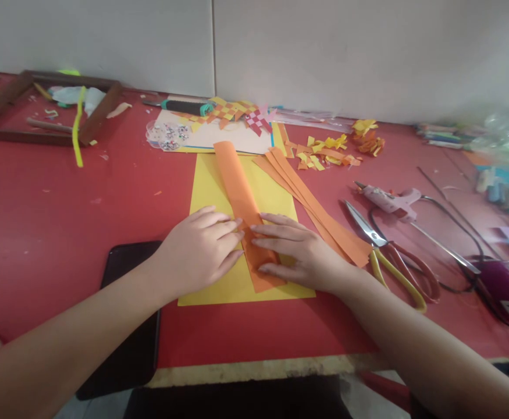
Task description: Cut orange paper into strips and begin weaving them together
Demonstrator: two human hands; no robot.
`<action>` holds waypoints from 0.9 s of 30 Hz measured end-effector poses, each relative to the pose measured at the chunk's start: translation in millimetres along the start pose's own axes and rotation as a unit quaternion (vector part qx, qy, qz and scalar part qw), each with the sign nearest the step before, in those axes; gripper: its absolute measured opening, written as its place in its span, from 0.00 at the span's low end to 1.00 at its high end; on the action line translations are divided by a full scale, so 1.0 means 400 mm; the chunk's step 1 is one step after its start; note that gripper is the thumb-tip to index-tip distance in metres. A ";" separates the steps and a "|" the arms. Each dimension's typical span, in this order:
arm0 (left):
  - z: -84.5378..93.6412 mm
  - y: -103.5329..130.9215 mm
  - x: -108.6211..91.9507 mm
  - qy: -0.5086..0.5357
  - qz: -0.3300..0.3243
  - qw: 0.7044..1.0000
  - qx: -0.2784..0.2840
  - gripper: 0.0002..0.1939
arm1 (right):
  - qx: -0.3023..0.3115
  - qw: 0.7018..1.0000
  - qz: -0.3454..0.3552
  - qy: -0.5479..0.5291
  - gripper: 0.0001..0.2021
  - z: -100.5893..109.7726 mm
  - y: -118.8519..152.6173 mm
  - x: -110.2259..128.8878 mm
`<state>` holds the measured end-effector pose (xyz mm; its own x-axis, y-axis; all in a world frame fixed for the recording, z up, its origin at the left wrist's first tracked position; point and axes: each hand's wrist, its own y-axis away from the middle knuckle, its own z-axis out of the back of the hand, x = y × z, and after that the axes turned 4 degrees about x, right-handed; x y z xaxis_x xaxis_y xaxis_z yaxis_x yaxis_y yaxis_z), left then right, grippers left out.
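A folded orange paper strip [235, 183] lies slanted over a yellow sheet [206, 180] in the middle of the red table. My left hand [204, 250] rests at the strip's left edge, its fingers spread a little and its fingertips touching the paper. From the right, my right hand [295, 250] lays its spread fingers on the strip's right part. Neither hand is closed round the paper. Several flat orange strips [319, 212] fan out to the right of the yellow sheet, next to scissors [385, 244] with red and yellow handles.
A pink glue gun [391, 203] with its cord and a purple device [505, 291] lie right. Paper scraps [324, 152] and a craft knife [184, 107] are behind. A wooden frame [101, 110] stands back left; a black tablet-like object [127, 349] lies under my left forearm.
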<state>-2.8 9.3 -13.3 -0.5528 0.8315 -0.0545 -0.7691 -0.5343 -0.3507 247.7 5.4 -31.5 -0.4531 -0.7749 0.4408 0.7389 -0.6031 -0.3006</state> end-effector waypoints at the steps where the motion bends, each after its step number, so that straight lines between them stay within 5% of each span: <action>1: 0.000 0.000 0.000 -0.001 0.000 1.000 0.000 0.14 | 0.002 1.000 -0.001 0.003 0.19 0.000 0.000 0.000; 15: 0.007 -0.005 -0.017 0.039 -0.047 0.998 -0.007 0.12 | 0.008 1.000 -0.007 -0.010 0.18 0.001 -0.005 0.003; 27: -0.012 -0.010 -0.045 0.029 0.014 0.999 0.032 0.11 | 0.030 0.999 -0.025 0.005 0.17 0.005 -0.004 0.005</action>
<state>11.6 -2.7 -15.5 -0.5558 0.8230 -0.1172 -0.7740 -0.5638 -0.2881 246.7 5.2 -28.5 -0.4946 -0.7463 0.4454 0.7439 -0.6285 -0.2270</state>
